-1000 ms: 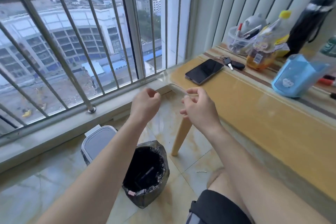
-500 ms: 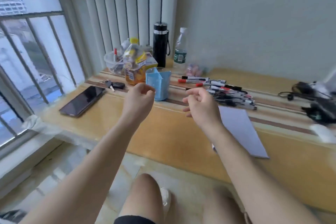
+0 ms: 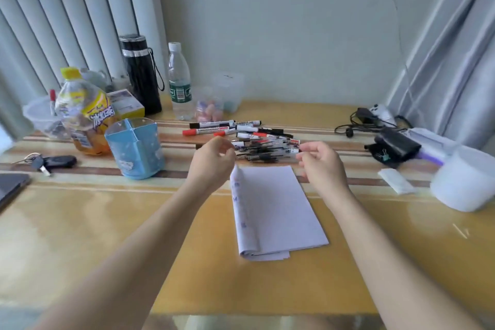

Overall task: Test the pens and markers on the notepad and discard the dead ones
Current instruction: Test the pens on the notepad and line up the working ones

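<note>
A pile of pens and markers with red and black caps lies across the striped part of the table. Just in front of it sits a white notepad, pages folded back at its left edge. My left hand hovers over the notepad's top left corner, fingers loosely curled, holding nothing. My right hand hovers at the pile's near right edge, fingers bent, with nothing visibly in it. A blue pen holder stands to the left of my left hand.
At back left stand a yellow-capped drink bottle, a black flask and a water bottle. Keys and a phone lie at far left. A black pouch, cables and a white container sit at right.
My view has swung from the bin on the floor by the window up and right to the table. Both hands have come to the pen pile, still holding nothing.
</note>
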